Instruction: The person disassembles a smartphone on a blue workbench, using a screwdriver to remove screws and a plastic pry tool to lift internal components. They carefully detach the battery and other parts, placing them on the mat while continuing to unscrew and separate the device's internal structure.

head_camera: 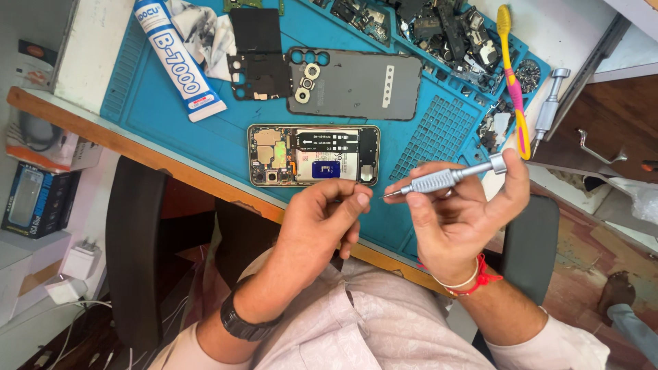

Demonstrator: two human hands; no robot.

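My right hand (pixel 456 219) grips a silver precision screwdriver (pixel 445 179), held level with its tip pointing left. My left hand (pixel 329 212) sits just left of that tip, thumb and forefinger pinched together; I cannot see anything between them. Both hands hover over the near edge of a blue work mat (pixel 171 103). Just beyond them an opened phone (pixel 313 155) lies flat on the mat with its back off, board and battery exposed. Its grey back cover (pixel 363 85) and a black inner plate (pixel 259 75) lie farther away.
A white glue tube (pixel 177 58) lies at the mat's left. A yellow and pink toothbrush (pixel 514 82), a second silver screwdriver (pixel 548 103) and a pile of dark phone parts (pixel 425 27) sit at the far right. White chargers (pixel 79 264) and a box (pixel 31 199) are at lower left.
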